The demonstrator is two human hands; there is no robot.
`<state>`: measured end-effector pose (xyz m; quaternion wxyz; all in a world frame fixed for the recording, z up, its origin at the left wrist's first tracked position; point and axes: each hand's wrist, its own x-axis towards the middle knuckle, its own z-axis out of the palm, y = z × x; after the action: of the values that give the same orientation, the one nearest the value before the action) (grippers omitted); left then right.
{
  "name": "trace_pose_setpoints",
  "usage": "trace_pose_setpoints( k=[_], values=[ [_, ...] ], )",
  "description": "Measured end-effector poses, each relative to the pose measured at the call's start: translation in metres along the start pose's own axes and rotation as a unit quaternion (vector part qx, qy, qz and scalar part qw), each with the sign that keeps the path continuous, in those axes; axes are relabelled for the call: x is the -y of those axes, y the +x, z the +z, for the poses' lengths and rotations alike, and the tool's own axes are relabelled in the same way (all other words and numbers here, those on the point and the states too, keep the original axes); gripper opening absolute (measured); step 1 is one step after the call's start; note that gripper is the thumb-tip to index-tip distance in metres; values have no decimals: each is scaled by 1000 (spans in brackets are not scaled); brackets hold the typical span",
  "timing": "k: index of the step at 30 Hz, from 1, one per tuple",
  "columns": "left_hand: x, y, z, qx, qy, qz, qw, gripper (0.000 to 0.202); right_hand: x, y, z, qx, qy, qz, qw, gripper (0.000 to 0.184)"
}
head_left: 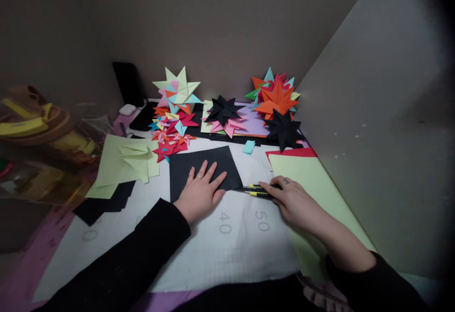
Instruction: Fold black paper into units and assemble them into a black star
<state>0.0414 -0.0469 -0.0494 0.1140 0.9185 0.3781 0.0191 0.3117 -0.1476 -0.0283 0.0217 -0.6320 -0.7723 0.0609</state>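
Note:
A sheet of black paper (185, 165) lies on the white numbered mat (199, 255) in front of me. My left hand (202, 192) rests flat on that sheet with its fingers spread. To the right, my right hand (293, 203) is closed around the black and yellow handles of a pair of scissors (262, 191). The blades point left and reach the lower right corner of the black sheet; whether paper lies between them I cannot tell. A small light blue paper piece (249, 147) is just beyond the sheet.
Folded paper stars stand along the back, including a pale green star (177, 84), a black star (223, 110) and an orange star (277, 101). Pale green sheets (305, 172) lie at right, folded pale pieces (135, 155) at left. Bottles (39, 174) stand far left; a wall (373, 113) rises right.

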Motion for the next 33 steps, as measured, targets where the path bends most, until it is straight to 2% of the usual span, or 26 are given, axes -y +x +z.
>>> trace_pose_setpoints(
  k=[4, 10, 13, 17, 21, 27, 33],
  values=[
    [-1, 0, -2, 1, 4, -3, 1000, 48, 9, 1, -2, 16, 20, 6, 1000, 51],
    [4, 3, -9, 13, 19, 4, 1000, 47, 19, 4, -1, 8, 58, 18, 998, 39],
    [17, 11, -19, 35, 23, 35, 999, 49, 20, 5, -4, 24, 32, 21, 999, 35],
    [42, 27, -36, 92, 14, 84, 992, 48, 23, 3, -16, 63, -25, 19, 998, 31],
    [63, 34, -39, 127, 20, 105, 986, 58, 33, 5, -23, 103, -52, 8, 993, 26],
    [70, 30, -24, 72, 37, 126, 989, 50, 46, 20, -12, 126, -117, 29, 985, 28],
    [71, 30, -18, 51, 43, 130, 989, 51, 43, 27, -9, 93, -176, -25, 980, 28]
  ],
)
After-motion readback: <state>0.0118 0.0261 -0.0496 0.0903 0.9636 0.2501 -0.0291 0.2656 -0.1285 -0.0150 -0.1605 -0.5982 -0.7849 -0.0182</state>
